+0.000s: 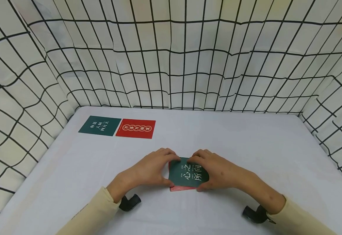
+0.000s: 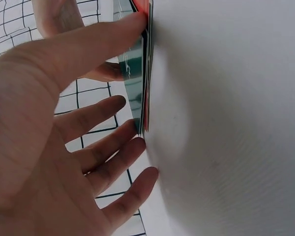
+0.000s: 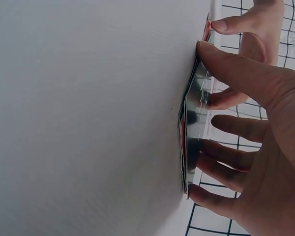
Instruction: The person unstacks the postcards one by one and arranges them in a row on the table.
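In the head view, a small stack of cards lies at the middle of the white table. Its top card is a green card with white Chinese characters, and a red card pokes out beneath its near edge. My left hand holds the stack's left end, thumb at the near edge and fingers toward the far edge. From the right, my right hand grips the other end the same way and covers part of the characters. Both wrist views show the stack edge-on, with several layers slightly spread apart.
Toward the back left lie a flat green card and, beside it, a red card with a row of circled characters. A black grid net over pale cloth encloses the back and sides of the white table.
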Demonstrator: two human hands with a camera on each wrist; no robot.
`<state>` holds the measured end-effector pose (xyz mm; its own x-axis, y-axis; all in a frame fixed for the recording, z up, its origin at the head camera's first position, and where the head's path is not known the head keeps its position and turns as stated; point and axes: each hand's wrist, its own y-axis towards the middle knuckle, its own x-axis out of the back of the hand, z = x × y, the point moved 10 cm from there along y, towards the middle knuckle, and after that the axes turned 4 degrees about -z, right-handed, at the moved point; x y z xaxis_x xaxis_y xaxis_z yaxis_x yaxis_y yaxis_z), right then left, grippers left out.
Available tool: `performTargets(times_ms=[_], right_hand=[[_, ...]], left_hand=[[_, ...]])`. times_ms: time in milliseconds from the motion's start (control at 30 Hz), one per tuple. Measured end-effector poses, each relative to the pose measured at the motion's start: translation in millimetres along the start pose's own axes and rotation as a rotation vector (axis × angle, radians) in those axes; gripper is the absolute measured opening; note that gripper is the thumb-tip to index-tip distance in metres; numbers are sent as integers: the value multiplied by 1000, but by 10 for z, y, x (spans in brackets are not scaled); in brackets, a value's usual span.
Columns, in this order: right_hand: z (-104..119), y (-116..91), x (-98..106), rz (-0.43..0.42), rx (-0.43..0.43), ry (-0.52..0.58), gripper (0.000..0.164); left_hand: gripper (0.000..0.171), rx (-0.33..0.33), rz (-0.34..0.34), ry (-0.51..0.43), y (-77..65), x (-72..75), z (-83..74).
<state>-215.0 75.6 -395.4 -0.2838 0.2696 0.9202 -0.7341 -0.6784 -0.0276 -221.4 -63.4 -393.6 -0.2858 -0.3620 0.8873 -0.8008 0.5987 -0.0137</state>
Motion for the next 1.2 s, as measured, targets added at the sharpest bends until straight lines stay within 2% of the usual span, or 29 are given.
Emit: performTargets(times_ms=[267,500,767,1000,1200], right_hand=[[-30,11,-6,0,-10,1,84],[-24,29,23,-2,-12,25,79],[-26,97,120,-43,-3,37,73],[-54,155,171,-67,-13,69,70],[-65,195,191,-72,-34,80,69]], left_hand=[[72,14,-10,-77,-10,12,55],[69,20,-16,-114,-12,20,101],[77,19,-27,-130,23,63,114],[83,-1,-64,-102,79,110,92],[85,10,-86,-87,116,151,92]])
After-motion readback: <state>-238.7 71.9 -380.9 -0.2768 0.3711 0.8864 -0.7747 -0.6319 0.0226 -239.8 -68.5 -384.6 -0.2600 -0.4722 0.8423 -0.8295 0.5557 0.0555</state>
